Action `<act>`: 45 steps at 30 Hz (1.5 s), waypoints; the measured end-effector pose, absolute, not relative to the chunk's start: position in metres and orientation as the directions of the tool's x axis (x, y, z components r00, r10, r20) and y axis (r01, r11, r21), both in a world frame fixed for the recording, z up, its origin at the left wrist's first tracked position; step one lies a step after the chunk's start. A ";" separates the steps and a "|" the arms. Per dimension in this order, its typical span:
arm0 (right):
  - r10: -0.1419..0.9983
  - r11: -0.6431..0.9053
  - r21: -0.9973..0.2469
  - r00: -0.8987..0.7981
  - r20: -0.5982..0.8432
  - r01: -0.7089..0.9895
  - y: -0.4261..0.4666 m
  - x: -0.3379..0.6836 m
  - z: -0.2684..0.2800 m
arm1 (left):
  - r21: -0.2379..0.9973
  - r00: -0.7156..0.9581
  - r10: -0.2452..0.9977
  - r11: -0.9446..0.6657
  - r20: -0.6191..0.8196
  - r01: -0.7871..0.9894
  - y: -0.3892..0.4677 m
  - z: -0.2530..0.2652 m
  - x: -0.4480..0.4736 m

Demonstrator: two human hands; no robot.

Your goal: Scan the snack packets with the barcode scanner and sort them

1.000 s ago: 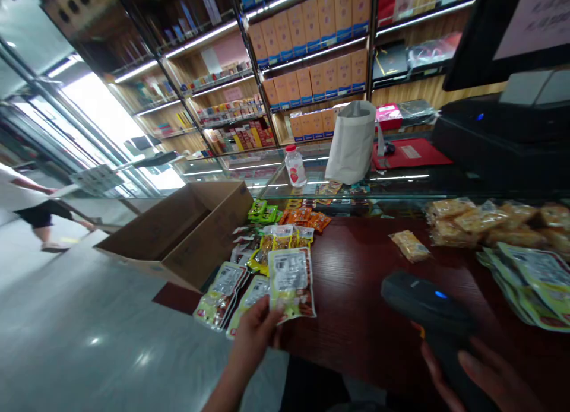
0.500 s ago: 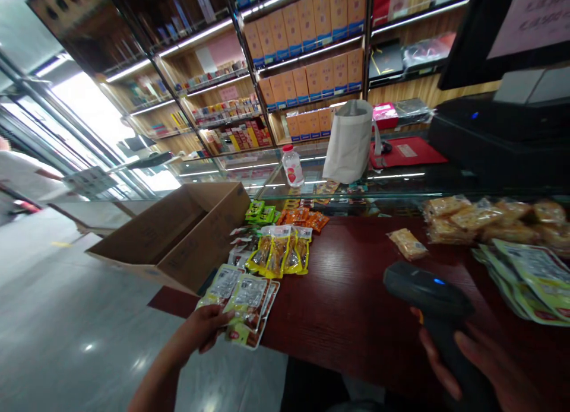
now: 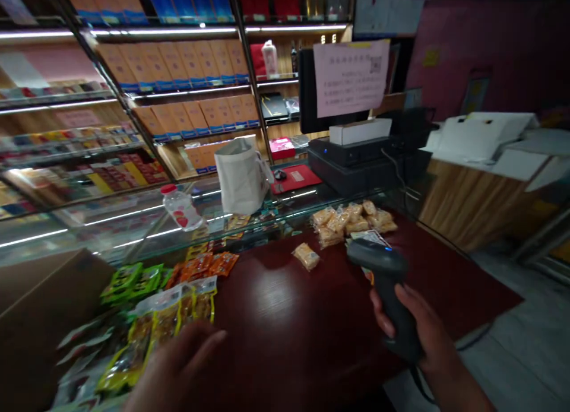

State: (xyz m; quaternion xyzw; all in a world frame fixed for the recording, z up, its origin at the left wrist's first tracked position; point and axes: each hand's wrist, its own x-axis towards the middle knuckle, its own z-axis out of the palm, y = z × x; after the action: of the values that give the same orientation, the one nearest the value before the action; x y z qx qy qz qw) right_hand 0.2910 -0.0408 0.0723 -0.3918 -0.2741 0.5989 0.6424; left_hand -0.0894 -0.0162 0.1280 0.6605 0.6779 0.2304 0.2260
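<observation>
In my right hand is a dark barcode scanner, its head pointing up and left above the counter. Part of a green-and-white packet stack shows behind the scanner; the rest is hidden. My left hand is blurred at the lower left, fingers loosely apart, with nothing seen in it. It is in front of the yellow-edged snack packets and hides some of them. One small wrapped snack lies alone on the dark red counter, between the hands and farther back.
Green packets and orange packets lie beside a cardboard box at left. Wrapped snacks are heaped at the back. A red-capped bottle and a white bag stand on the glass. A monitor stands behind.
The view has swung to the right. My left hand has let go of the light-green packets and moved right, near the yellow-edged packets. The scanner stays in my right hand, now before the green-and-white stack.
</observation>
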 end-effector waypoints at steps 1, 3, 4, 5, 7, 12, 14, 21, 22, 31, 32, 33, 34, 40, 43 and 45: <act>0.982 0.000 -0.837 0.160 -0.104 -0.547 -0.043 0.300 0.073 | 0.685 0.082 0.996 -0.035 -0.036 0.728 -0.003 0.119 -0.059; 0.976 0.032 -0.844 0.199 -0.089 -0.536 -0.049 0.315 0.072 | 0.799 0.323 0.934 -0.074 -0.154 0.597 0.021 0.100 0.003; 0.971 0.050 -0.841 0.223 -0.085 -0.538 -0.053 0.322 0.072 | 0.853 0.403 0.890 -0.032 -0.213 0.521 0.031 0.090 0.032; 0.964 0.070 -0.835 0.251 -0.083 -0.545 -0.058 0.327 0.073 | 0.900 0.458 0.853 0.031 -0.251 0.435 0.041 0.081 0.059; 0.947 0.124 -0.820 0.313 -0.070 -0.559 -0.066 0.335 0.075 | 0.948 0.555 0.780 0.154 -0.290 0.279 0.061 0.062 0.108; 0.907 0.215 -0.787 0.417 -0.058 -0.578 -0.081 0.344 0.085 | 0.916 0.560 0.734 0.382 -0.383 0.125 0.101 0.035 0.193; 0.899 0.215 -0.787 0.432 -0.071 -0.578 -0.084 0.347 0.087 | 0.902 0.562 0.716 0.405 -0.415 0.150 0.109 0.031 0.212; 0.888 0.206 -0.805 0.453 -0.085 -0.556 -0.084 0.355 0.087 | 0.902 0.548 0.725 0.402 -0.417 0.156 0.116 0.025 0.235; 0.886 0.201 -0.813 0.455 -0.087 -0.546 -0.083 0.354 0.087 | 0.905 0.537 0.735 0.396 -0.414 0.156 0.115 0.024 0.236; 0.892 0.202 -0.839 0.448 -0.056 -0.506 -0.070 0.343 0.089 | 0.943 0.459 0.833 0.208 -0.310 0.260 0.112 0.020 0.230; 0.892 0.195 -0.847 0.448 -0.055 -0.494 -0.068 0.342 0.089 | 0.949 0.453 0.844 0.184 -0.286 0.256 0.112 0.021 0.228; 0.895 0.187 -0.854 0.443 -0.056 -0.485 -0.067 0.342 0.088 | 0.956 0.453 0.854 0.154 -0.255 0.248 0.111 0.024 0.226; 0.899 0.179 -0.859 0.435 -0.056 -0.480 -0.065 0.342 0.087 | 0.966 0.459 0.863 0.109 -0.210 0.236 0.109 0.028 0.223; 0.955 0.119 -0.888 0.295 -0.019 -0.444 -0.056 0.337 0.081 | 0.884 0.425 0.860 -0.406 0.283 0.233 0.082 0.052 0.159; 0.969 0.096 -0.883 0.248 -0.024 -0.460 -0.044 0.321 0.086 | 0.891 0.317 0.903 -0.376 0.291 0.253 0.069 0.058 0.104; 0.982 0.086 -0.873 0.190 -0.008 -0.480 -0.029 0.304 0.091 | 0.921 0.220 0.951 -0.274 0.217 0.276 0.066 0.060 0.067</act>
State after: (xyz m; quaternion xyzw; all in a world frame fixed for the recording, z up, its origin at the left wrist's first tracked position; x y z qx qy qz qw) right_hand 0.3036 -0.0288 0.0909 -0.3927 -0.3196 0.5502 0.6640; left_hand 0.0675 0.0655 0.0598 0.6740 0.4551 0.4276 0.3948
